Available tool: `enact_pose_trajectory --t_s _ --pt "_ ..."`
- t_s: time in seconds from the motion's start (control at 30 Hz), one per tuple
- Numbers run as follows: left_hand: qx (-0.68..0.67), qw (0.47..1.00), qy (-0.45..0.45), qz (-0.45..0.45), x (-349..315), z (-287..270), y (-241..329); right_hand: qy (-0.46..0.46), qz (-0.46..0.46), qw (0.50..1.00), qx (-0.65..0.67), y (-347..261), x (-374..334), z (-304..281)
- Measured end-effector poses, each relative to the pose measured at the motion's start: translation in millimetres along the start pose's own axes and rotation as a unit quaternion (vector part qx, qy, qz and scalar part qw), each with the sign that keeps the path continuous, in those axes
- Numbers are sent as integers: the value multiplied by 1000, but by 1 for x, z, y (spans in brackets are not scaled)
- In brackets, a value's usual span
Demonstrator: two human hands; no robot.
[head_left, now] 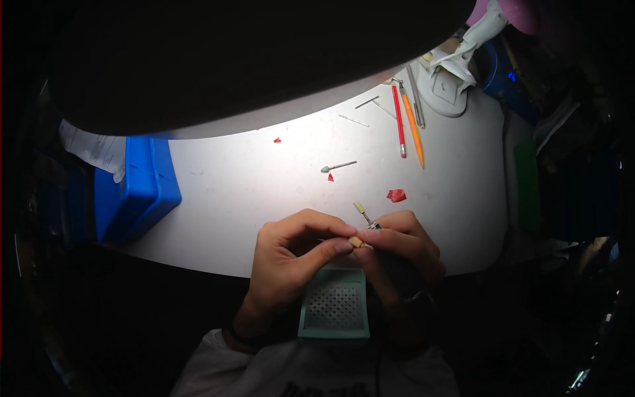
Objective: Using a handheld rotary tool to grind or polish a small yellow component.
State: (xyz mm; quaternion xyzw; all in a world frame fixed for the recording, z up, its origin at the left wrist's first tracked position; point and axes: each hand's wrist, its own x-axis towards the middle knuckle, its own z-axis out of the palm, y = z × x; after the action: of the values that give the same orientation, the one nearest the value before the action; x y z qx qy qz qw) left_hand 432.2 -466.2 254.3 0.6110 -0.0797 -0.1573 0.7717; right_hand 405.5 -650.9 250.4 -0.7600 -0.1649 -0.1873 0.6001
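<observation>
My left hand [286, 255] is closed, thumb and index fingertip pinching a small tan piece [357, 243] that looks tooth-like; its exact kind is too small to tell. My right hand [409, 243] wraps round a dark rotary handpiece [395, 270], whose metal collar shows between the fingers. A pale yellow cylindrical bit [359, 207] on a thin shank points up and away from the handpiece. My right fingertips also meet the tan piece, so both hands touch. Beneath them sits a green tray with a perforated grate [334, 306].
On the white table [231, 198] lie a loose grey-tipped bur [337, 167], red scraps [396, 195], a red pencil [399, 122], an orange pencil [413, 129] and thin metal tools. A blue bin [135, 188] stands left. A white stand [443, 86] is far right; a dark lamp hood [245, 59] overhangs.
</observation>
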Motion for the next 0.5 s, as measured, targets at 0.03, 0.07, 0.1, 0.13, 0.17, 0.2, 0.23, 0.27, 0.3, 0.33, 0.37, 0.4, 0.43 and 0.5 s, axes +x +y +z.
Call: enact_pose_trajectory --t_s 0.03,0.07,0.1,0.13,0.17,0.2,0.23,0.27,0.3,0.33,0.37,0.4,0.43,0.5 --pt "0 1000 0 1 0 -1 0 -1 0 1000 0 0 1 0" --pt "-4 1000 -3 -2 1 -2 -1 -1 -1 1000 0 1 1 1" --pt "-9 1000 -5 -6 0 -2 -1 3 -3 1000 1 2 0 2" --pt "-10 1000 -5 -6 0 -2 -2 8 -5 1000 2 2 0 3" --pt "-10 1000 -7 -8 -1 -2 -2 7 -4 1000 2 2 -1 3" --pt "-9 1000 -8 -10 0 -2 -1 10 -1 1000 4 2 -1 4" --pt "-9 1000 -8 -9 0 -2 -1 13 2 1000 6 2 -1 4" --pt "-16 1000 -8 -9 1 -1 -1 13 1 1000 6 2 0 5" --pt "-22 1000 -9 -9 1 -1 -1 16 -1 1000 6 2 0 5" --pt "-22 1000 -9 -9 0 -1 -1 19 -4 1000 7 3 0 5" --pt "-18 1000 -15 -8 0 -1 -1 19 -3 1000 7 2 -1 5" --pt "-13 1000 -21 -6 1 -1 -1 16 1 1000 5 0 -1 5" --pt "-13 1000 -21 -6 1 -2 0 14 6 1000 2 0 -1 4" --pt "-9 1000 -20 -12 1 -2 1 14 -3 1000 -3 -1 1 3"
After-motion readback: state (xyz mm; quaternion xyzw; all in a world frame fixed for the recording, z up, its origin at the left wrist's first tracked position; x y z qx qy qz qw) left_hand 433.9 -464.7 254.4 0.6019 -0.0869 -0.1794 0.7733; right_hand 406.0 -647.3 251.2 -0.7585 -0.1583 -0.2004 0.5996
